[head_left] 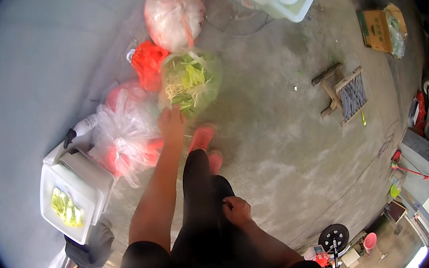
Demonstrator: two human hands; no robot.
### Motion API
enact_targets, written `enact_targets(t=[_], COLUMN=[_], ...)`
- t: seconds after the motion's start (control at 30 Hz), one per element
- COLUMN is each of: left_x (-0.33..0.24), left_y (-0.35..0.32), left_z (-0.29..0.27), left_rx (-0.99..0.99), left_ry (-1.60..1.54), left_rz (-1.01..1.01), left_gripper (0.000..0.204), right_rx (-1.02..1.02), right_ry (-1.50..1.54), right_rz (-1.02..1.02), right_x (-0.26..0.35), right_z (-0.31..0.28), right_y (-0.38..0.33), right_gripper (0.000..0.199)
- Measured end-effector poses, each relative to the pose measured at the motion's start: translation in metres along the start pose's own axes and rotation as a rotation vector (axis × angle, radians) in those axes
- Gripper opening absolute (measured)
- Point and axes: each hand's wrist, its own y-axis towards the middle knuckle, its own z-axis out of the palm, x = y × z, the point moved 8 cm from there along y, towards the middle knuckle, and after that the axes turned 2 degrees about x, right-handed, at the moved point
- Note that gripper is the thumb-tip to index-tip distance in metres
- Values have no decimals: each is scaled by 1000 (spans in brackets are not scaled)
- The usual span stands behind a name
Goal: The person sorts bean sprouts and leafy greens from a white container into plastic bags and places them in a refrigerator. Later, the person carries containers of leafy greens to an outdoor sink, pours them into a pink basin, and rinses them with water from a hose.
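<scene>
1. Pale, see-through plastic forms the open bag (214, 78) at 11 o'clock from the centre of my view. Leafy greens (194, 75) and thin tan stems (180, 92) lie inside; its mouth faces up, probably so that nothing spills.

2. Reaching to the bag's near edge, at 10 o'clock, is my left hand (172, 122). Its fingers look bunched together, but the tips are hidden: I cannot tell whether they are clamped on plastic or stems.

3. At 6 o'clock, my right hand (238, 210) is beside my black trousers (201, 200), perhaps for balance. Those fingers curl inward; I cannot tell whether they close fully.

4. A small red bag (148, 67) sits at 11 o'clock, a tied whitish bag (171, 21) nearer 12, and a clear bag showing red (130, 123) at 9, grouped seemingly for easy reach.

5. Well apart, a white tub (72, 178) at 8 o'clock holds white-stemmed vegetables (65, 208); a low stool (352, 97) stands towards 3.
</scene>
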Motion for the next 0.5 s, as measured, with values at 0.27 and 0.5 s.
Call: enact_targets(t=[0.27, 0.5], left_x=[6, 7], left_y=[12, -38], left_z=[-32, -29], left_rx=[-2, 102], left_ry=[118, 46], left_rz=[-170, -132], left_gripper=[8, 25], right_rx=[0, 385], right_ry=[71, -400], right_rz=[-47, -3], right_x=[6, -17], right_z=[-39, -50], right_y=[-8, -90], right_gripper=[22, 43])
